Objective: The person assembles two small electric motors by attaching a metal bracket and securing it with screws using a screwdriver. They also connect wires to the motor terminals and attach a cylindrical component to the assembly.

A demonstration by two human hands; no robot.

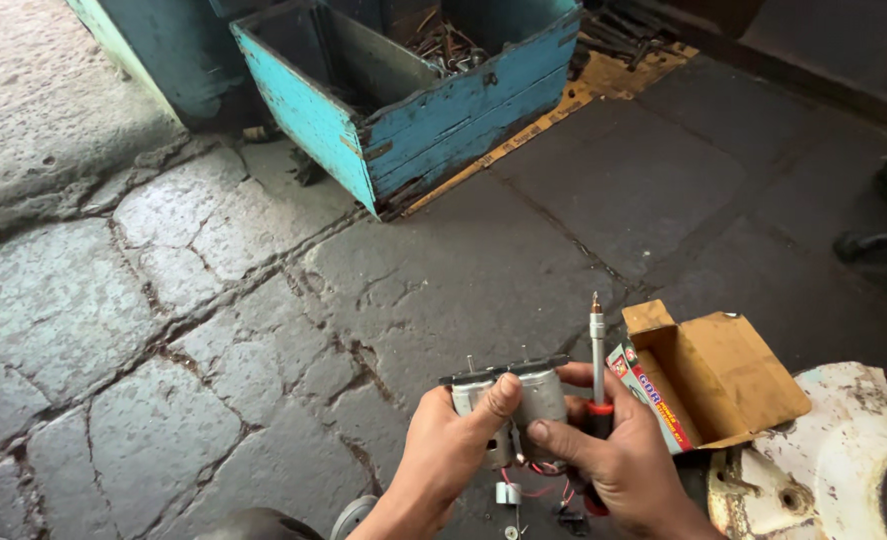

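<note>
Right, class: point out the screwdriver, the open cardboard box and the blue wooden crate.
screwdriver (596,345): head view, on its metal shaft.
open cardboard box (738,365): head view, on its raised flap.
blue wooden crate (463,120): head view, on its front wall.

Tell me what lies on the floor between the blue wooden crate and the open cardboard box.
In the head view, only bare cracked stone floor lies between the blue wooden crate and the open cardboard box; nothing rests there.

Bare stone floor (263,300) ahead and left: open passage. Cardboard box (708,380), white metal part (843,450) crowd right; blue crate (413,90) blocks far end; dark object (883,220), possibly stand, far right.
</note>
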